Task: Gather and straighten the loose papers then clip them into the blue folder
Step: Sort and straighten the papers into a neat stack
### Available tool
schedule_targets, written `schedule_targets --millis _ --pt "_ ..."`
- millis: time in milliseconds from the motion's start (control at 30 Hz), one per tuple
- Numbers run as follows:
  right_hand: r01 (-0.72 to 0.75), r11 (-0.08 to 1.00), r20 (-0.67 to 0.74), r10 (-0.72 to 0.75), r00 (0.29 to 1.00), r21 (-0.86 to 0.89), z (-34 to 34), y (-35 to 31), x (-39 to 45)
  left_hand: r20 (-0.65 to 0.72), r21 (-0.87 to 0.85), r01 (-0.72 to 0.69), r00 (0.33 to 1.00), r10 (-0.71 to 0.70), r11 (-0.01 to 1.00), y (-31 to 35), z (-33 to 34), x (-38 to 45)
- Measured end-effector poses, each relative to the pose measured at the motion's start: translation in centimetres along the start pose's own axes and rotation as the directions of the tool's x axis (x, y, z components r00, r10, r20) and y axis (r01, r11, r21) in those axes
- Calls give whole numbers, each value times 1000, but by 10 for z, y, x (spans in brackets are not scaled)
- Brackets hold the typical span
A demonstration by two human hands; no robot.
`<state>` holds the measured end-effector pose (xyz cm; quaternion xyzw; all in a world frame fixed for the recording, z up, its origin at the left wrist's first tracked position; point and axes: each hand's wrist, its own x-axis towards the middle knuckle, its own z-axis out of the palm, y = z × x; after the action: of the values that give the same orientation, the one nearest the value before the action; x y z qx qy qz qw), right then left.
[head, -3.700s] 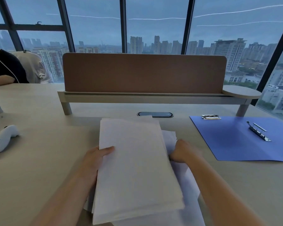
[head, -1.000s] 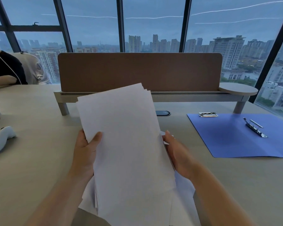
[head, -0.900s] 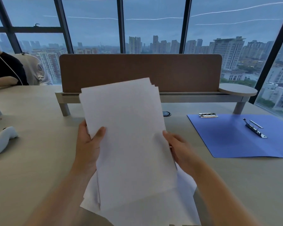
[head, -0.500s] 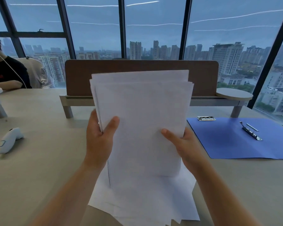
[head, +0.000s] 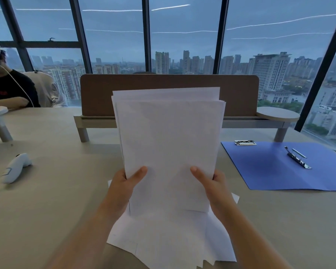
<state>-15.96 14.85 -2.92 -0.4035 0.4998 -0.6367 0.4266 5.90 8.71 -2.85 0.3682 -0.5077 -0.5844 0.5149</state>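
I hold a stack of white papers (head: 169,144) upright in front of me, its top edges uneven. My left hand (head: 124,185) grips the stack's lower left side and my right hand (head: 211,184) grips its lower right side, thumbs on the front. Several more loose sheets (head: 169,239) lie fanned on the table under the stack. The blue folder (head: 279,171) lies open and flat to the right, with a metal clip (head: 297,159) near its fold and a second metal clamp (head: 244,142) at its far left corner.
A brown divider panel on a low shelf (head: 163,121) crosses the table behind the papers. A white controller (head: 16,167) lies at the left. Another person (head: 10,88) sits at the far left. Big windows stand behind.
I raised the stack from flat on the table to upright and squared it to face me. Both hands slid down to its lower sides. The head camera tilted up slightly.
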Motion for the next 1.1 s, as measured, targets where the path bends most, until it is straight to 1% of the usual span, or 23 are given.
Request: schedule_targets --millis 133,200,267,333,400,500,567,633,667,700,733,800,833,867,900,933,967,1000,1067,1100 --pt "9 999 -8 -9 1000 -31 5 3 -1 -15 15 -15 1000 15 1000 0 7 -1" --pt "18 1000 -13 -19 1000 -21 6 -4 4 -38 3 -50 998 51 999 8 12 1" --pt "42 999 3 -42 999 -3 7 -13 7 -50 9 -95 994 95 995 16 13 4" --pt "53 999 26 -53 998 8 5 -13 9 -46 11 -107 993 107 994 17 11 6" --pt "39 998 47 -37 998 -40 2 1 7 -22 -17 -69 997 68 997 7 6 5" --pt "-12 987 79 25 997 -162 -2 22 2 45 -9 87 995 -86 996 -12 0 0" --pt "-26 980 76 42 996 -198 -3 25 2 14 28 135 991 -135 990 -20 -4 5" --pt "-36 960 24 45 999 -279 -1 20 2 -59 76 113 992 -109 991 -24 -8 13" --pt "-32 930 -9 31 999 -367 -2 21 4 -105 74 102 990 -94 992 -25 -9 16" --pt "-37 876 -40 20 999 -481 -5 23 6 -151 61 103 984 -93 993 -27 -11 19" --pt "-55 800 -57 26 998 -598 -8 24 7 -189 25 113 976 -106 993 -27 -13 21" --pt "-90 589 -61 70 996 -803 -17 31 8 -263 -103 174 945 -195 979 -27 -21 26" --pt "-83 470 -33 114 993 -879 -21 34 8 -291 -184 219 919 -266 958 -27 -26 29" --pt "-39 354 21 164 986 -934 -23 37 8 -294 -266 258 896 -333 929 -27 -32 31" --pt "27 256 86 223 971 -966 -23 39 8 -260 -345 288 885 -386 893 -25 -38 34" --pt "87 190 138 275 952 -978 -23 42 10 -182 -431 311 889 -420 847 -22 -42 35" --pt "128 154 171 312 935 -980 -23 45 15 -90 -509 320 904 -419 799 -21 -45 35" --pt "159 142 198 326 925 -977 -24 45 20 5 -567 322 922 -388 758 -20 -46 36" --pt "212 186 263 320 910 -960 -30 44 36 112 -633 316 941 -321 707 -22 -52 37" --pt "238 218 298 303 905 -946 -32 42 44 130 -647 317 942 -309 694 -24 -53 38"
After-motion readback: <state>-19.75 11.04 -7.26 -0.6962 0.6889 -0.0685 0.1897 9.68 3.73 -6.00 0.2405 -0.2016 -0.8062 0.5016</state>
